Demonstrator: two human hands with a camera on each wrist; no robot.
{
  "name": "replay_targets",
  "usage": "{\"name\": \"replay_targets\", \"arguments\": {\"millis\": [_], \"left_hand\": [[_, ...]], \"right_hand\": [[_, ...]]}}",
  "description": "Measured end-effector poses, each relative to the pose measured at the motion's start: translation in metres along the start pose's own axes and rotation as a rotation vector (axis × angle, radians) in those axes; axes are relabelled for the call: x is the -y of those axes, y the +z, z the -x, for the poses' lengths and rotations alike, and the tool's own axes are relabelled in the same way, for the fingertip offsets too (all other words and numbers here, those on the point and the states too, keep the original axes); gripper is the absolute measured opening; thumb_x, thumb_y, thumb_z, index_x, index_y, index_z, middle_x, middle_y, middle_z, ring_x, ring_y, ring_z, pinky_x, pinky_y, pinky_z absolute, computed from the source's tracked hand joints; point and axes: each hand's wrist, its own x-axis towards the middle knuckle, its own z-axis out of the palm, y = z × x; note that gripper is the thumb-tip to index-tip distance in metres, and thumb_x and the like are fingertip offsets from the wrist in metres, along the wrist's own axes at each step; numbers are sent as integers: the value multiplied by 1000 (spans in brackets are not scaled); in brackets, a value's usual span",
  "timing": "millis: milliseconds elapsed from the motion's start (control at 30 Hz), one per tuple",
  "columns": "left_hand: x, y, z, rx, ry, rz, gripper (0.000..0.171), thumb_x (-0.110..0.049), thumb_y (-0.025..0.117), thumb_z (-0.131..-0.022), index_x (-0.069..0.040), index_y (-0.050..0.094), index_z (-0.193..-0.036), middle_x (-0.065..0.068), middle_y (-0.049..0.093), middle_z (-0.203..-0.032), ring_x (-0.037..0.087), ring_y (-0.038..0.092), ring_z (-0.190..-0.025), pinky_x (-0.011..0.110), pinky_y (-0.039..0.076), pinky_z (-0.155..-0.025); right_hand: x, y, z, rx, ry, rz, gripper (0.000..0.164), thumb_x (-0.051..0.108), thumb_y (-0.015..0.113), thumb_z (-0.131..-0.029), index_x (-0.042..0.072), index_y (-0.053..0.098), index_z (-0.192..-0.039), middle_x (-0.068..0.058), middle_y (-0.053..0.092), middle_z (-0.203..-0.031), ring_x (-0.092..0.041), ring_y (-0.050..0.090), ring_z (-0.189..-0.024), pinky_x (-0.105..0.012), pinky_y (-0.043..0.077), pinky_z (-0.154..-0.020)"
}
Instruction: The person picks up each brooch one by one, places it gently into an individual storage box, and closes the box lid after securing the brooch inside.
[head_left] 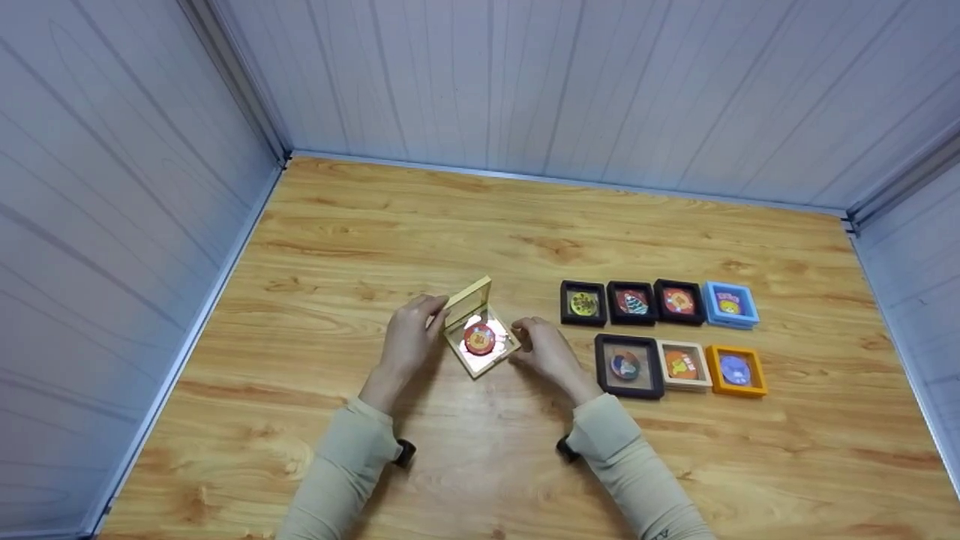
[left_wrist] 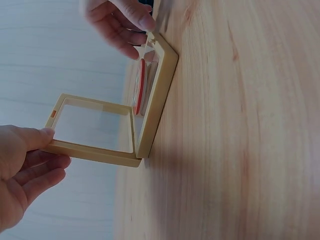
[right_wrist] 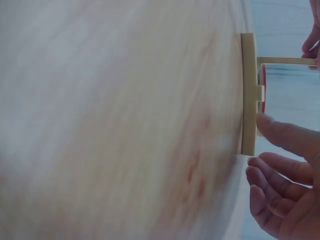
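A hinged pale-yellow square display case (head_left: 480, 367) rests on the table with its clear-windowed lid (left_wrist: 92, 125) raised. A round red-rimmed medallion (head_left: 480, 339) lies inside on the clear film of the base. My left hand (head_left: 409, 334) pinches the edge of the lid, thumb on one side and fingers on the other. At the opposite, right-hand corner of the base is my right hand (head_left: 547, 349). In the right wrist view its thumb (right_wrist: 285, 135) presses the rim while the curled fingers lie close against the corner.
To the right stand two rows of small framed medallions: black frames (head_left: 631, 303) and a blue one (head_left: 731, 322) behind, then a larger black frame (head_left: 630, 393), a cream frame (head_left: 684, 386) and an orange one (head_left: 739, 390) in front. Pale panel walls (head_left: 450, 82) enclose the wooden table (head_left: 375, 225).
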Motion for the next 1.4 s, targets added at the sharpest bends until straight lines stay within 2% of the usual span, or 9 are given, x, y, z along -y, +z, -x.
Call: {"name": "replay_targets", "arguments": {"millis": [167,300,533,800,1200,1400], "left_hand": [[-4,0,3,10,16,2,13,1,64,-78,3,65,-91,8,63,-79,19,61,-74,30,50,-67],[-8,0,6,32,21,-7,13,1,65,-77,2,65,-90,8,63,-81,18,60,-75,30,50,-67],[-14,0,12,82,36,-21,13,-1,66,-76,2,65,-88,7,61,-78,16,58,-70,30,49,-63],[-23,5,19,184,60,-55,13,-4,69,-74,3,65,-84,9,59,-81,18,57,-69,29,48,-61],[-27,19,29,262,138,-167,7,-4,68,-71,-2,63,-74,7,55,-81,20,54,-76,32,48,-65],[-26,27,35,310,163,-201,7,-5,67,-71,-3,62,-76,9,57,-87,22,54,-85,33,47,-71]], "right_hand": [[-3,1,-1,5,-30,-13,22,2,70,-70,-3,62,-91,-8,58,-77,-17,54,-70,-31,46,-64],[-4,1,-1,0,-55,-15,14,2,69,-71,0,64,-84,-5,59,-72,-14,53,-65,-28,45,-60],[-6,2,-2,1,-57,-5,14,2,69,-71,0,64,-83,-4,57,-70,-14,51,-64,-29,44,-59],[-6,1,-3,0,-63,-14,15,1,68,-71,-1,64,-85,-5,58,-72,-14,52,-65,-28,44,-59],[-8,0,-5,-5,-53,8,11,4,70,-71,3,60,-75,-4,58,-68,-16,53,-63,-29,45,-59],[-8,1,-5,9,-43,11,13,4,70,-71,3,63,-82,-3,58,-69,-13,52,-63,-27,45,-60]]}}
